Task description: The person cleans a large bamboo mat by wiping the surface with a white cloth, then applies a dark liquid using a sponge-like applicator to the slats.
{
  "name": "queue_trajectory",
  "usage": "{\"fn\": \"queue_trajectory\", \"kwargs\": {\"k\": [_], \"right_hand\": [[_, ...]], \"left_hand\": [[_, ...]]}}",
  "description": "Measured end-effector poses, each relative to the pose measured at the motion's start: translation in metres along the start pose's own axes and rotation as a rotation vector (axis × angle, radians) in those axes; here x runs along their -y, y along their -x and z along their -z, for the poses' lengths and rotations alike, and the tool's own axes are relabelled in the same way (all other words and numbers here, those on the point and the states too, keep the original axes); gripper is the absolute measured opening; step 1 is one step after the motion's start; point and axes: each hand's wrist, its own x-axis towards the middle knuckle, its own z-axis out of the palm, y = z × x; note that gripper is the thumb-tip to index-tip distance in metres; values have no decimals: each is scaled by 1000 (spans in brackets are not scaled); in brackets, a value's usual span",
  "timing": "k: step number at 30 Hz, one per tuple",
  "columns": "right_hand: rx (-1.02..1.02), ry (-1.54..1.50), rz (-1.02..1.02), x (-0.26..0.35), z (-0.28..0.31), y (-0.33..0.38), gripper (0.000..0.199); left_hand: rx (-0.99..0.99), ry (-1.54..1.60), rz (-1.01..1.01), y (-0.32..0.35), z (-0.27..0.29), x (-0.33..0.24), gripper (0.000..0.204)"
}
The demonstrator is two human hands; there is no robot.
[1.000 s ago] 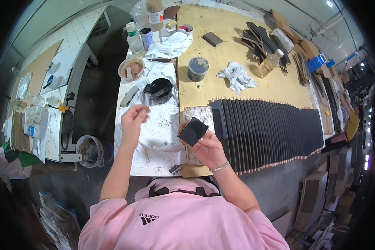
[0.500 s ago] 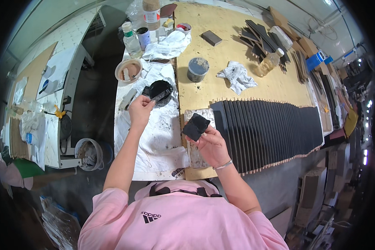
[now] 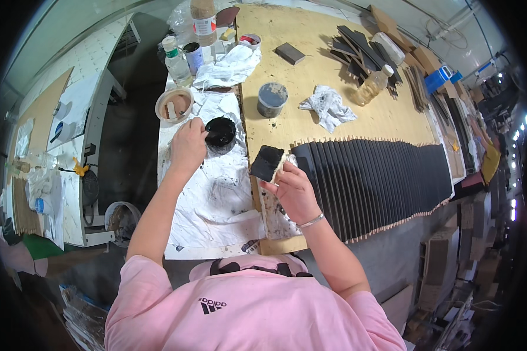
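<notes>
My right hand (image 3: 295, 190) grips a sponge (image 3: 267, 162), its face coated black and a pale edge showing beside my fingers. My left hand (image 3: 188, 145) is closed beside the left rim of a tub of black paint (image 3: 221, 136); the back of the hand hides whatever its fingers hold. The tub stands on a stained white cloth (image 3: 208, 205). Under and beside the sponge lies a paint-smeared pale block (image 3: 278, 219). Right of it a row of black-painted strips (image 3: 375, 187) with bare wooden ends lies side by side.
Behind my left hand are a round tub with brown residue (image 3: 175, 105) and a clear bottle (image 3: 177, 64). A grey-filled cup (image 3: 272, 99), a crumpled rag (image 3: 328, 109), a dark block (image 3: 290, 54) and a bottle of yellowish liquid (image 3: 372, 86) stand or lie farther back.
My left hand has moved from above the paint tub, where it held a dark flat piece, to the tub's left rim. My right hand has tilted the sponge, showing its pale edge.
</notes>
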Motion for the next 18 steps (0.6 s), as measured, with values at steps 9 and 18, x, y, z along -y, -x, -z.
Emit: {"fn": "queue_trajectory", "kwargs": {"k": [9, 18], "right_hand": [[-22, 43, -31, -1, -7, -14, 35], [-9, 20, -74, -7, -9, -31, 30]], "left_hand": [[72, 39, -48, -10, -1, 5, 15], [31, 13, 30, -11, -1, 14, 14]]}}
